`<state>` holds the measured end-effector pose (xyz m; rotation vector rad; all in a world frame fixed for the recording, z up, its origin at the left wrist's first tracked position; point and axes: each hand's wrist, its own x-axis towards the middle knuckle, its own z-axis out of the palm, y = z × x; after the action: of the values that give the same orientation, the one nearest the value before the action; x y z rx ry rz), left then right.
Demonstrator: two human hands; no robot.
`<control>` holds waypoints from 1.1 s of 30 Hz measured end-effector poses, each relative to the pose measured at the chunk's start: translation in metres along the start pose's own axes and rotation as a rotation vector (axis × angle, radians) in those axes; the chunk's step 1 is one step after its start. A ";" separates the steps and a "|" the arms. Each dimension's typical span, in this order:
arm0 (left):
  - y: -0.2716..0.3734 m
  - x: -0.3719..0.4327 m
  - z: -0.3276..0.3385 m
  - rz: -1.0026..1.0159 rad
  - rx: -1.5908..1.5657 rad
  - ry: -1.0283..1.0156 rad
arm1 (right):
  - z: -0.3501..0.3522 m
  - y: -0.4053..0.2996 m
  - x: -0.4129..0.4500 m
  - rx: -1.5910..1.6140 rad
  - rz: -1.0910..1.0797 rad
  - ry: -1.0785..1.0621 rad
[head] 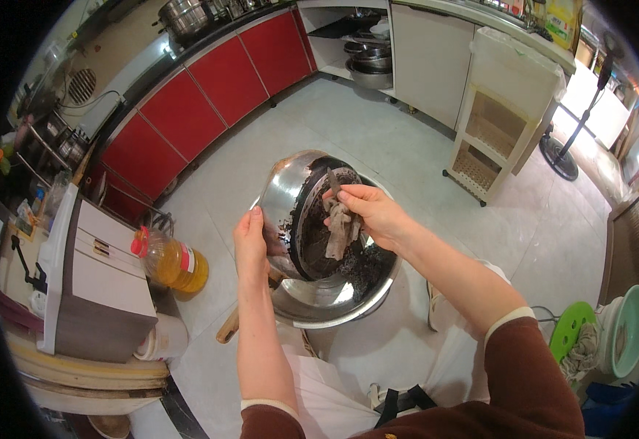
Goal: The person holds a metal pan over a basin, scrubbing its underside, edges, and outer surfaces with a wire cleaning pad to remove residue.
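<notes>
A steel pan [281, 192] is tipped on its side over a wide steel basin [319, 318], its blackened bottom turned to the right. My left hand [252, 238] grips the pan's left side. A wooden handle [228, 327] sticks out below, beside my left forearm. In my right hand [371, 211] is a crumpled grey rag [341, 233], held against or just over the sooty bottom. A narrow flat dark blade [332, 178] pokes up from the rag between thumb and fingers. Black flakes [371, 269] lie on the basin's inner right side.
A large bottle of yellow oil [179, 263] stands on the floor to the left, by a white cabinet [113, 241]. Ahead are red cupboards [207, 99]. A wheeled plastic rack [495, 120] and a fan stand [563, 156] are at right, with a green basin [631, 332] nearer.
</notes>
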<state>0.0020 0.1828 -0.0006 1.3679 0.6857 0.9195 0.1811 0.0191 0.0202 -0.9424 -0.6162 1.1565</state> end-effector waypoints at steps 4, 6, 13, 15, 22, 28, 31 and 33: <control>-0.004 0.004 -0.006 -0.036 0.001 -0.002 | -0.001 -0.001 0.002 0.034 0.016 0.088; -0.006 0.004 -0.006 -0.063 0.017 -0.002 | 0.000 -0.001 0.004 0.094 0.029 0.114; -0.008 0.006 -0.004 0.007 -0.022 0.010 | -0.006 0.004 0.011 0.290 0.118 0.243; -0.009 0.006 -0.006 0.020 -0.045 -0.010 | -0.010 0.007 0.015 0.345 0.064 0.200; -0.001 0.001 0.004 0.046 0.034 0.022 | 0.013 0.003 0.005 0.254 -0.108 0.149; 0.009 -0.005 0.010 0.155 0.129 0.008 | 0.035 0.009 0.005 -0.038 -0.369 0.140; 0.014 -0.011 0.020 0.205 0.111 0.017 | 0.039 0.013 0.006 -0.144 -0.399 0.124; 0.013 -0.012 0.022 0.218 0.116 0.038 | 0.043 0.014 0.007 -0.266 -0.406 0.147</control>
<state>0.0130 0.1608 0.0139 1.5543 0.6346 1.0944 0.1417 0.0399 0.0291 -1.0570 -0.8109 0.6482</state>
